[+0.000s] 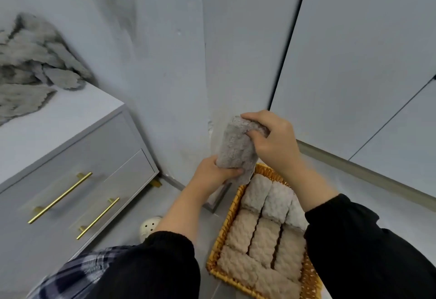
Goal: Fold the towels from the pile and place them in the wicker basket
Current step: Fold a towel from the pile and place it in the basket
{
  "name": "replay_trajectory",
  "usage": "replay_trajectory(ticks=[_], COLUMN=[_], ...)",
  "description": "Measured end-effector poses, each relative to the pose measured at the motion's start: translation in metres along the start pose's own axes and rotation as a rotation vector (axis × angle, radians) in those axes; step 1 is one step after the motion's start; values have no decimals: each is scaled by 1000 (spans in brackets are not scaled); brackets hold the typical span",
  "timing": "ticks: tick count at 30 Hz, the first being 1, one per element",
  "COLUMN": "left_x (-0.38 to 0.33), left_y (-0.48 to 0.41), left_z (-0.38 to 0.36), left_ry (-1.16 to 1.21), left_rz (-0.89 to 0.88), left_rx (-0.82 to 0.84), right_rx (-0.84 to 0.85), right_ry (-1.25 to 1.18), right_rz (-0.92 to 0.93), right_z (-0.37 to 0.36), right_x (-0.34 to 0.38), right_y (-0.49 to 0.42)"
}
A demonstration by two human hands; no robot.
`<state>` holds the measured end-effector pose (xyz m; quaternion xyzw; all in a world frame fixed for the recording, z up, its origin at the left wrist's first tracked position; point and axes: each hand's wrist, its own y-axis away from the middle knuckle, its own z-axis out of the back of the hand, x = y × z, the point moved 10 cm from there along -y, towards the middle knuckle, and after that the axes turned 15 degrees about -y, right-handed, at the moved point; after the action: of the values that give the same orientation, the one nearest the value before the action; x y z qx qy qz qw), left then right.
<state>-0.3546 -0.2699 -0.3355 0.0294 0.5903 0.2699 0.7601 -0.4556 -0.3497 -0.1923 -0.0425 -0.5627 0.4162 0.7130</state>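
You hold 1 folded towel point(234, 150) in the middle of the frame, just above the basket point(228, 222) at the lower right. Your left hand point(213, 172) grips its bottom end. Your right hand point(274, 142) grips its top. The pile point(30, 70) sits on the dresser point(70, 119), upper left.

We see a grey towel point(236, 150), a golden-yellow basket point(230, 218) and beige folded towels point(264, 242). Our sleeves point(365, 251) are black, our trousers point(77, 272) blue-and-white plaid.
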Motion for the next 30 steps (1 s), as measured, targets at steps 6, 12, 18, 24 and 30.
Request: replay_trajectory(ticks=[6,12,18,24,30], left_x=[50,73,86,117,188], left_y=[-26,-53,-86,-111,-111], left_z=[-57,-83,-119,-105,-93], left_ry=[69,81,7,-483,-652], left_rz=[189,244,256,167,352], left_rx=[112,182,274,147,213], right_rx=[-183,-117,-364,-706,-446], right_ry=[-450,-1223,-1219,-878,-732], right_rz=[-772,-1202,-1268,-1333,-1780], right_z=[12,-37,-16,29,-35], right_x=[-140,-209,-260,-307,-323], right_y=[38,89,129,192,288])
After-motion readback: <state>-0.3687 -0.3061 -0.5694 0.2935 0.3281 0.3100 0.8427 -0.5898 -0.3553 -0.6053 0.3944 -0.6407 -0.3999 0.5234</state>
